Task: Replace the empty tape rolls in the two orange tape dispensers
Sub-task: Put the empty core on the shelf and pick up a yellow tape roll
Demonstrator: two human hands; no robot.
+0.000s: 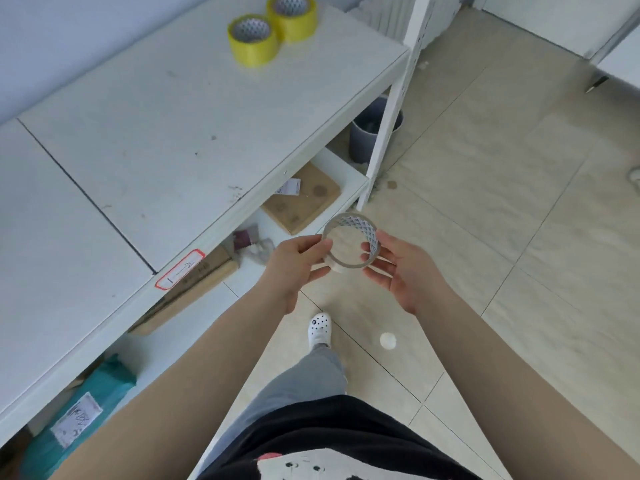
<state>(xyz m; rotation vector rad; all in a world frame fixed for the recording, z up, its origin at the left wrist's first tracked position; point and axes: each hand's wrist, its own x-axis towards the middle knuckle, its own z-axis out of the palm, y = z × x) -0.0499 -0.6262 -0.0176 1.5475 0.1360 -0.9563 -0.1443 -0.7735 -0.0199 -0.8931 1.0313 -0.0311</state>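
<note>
An empty tape core (pixel 360 224), a thin grey-white ring with a lattice pattern inside, hangs over the floor between my hands. My left hand (pixel 294 259) pinches its left rim. My right hand (pixel 398 265) holds its right side, thumb inside the ring and fingers spread beneath. Two full yellow tape rolls (pixel 254 41) (pixel 294 17) lie flat, touching each other, at the far end of the white shelf top (pixel 156 133). No orange tape dispenser is in view.
The shelf runs along my left, with cardboard boxes (pixel 304 199) and a teal parcel (pixel 86 403) on its lower level. A grey bin (pixel 367 133) stands behind the white shelf post (pixel 391 109). A small white disc (pixel 388 340) lies on the tiled floor beside my shoe (pixel 319 329).
</note>
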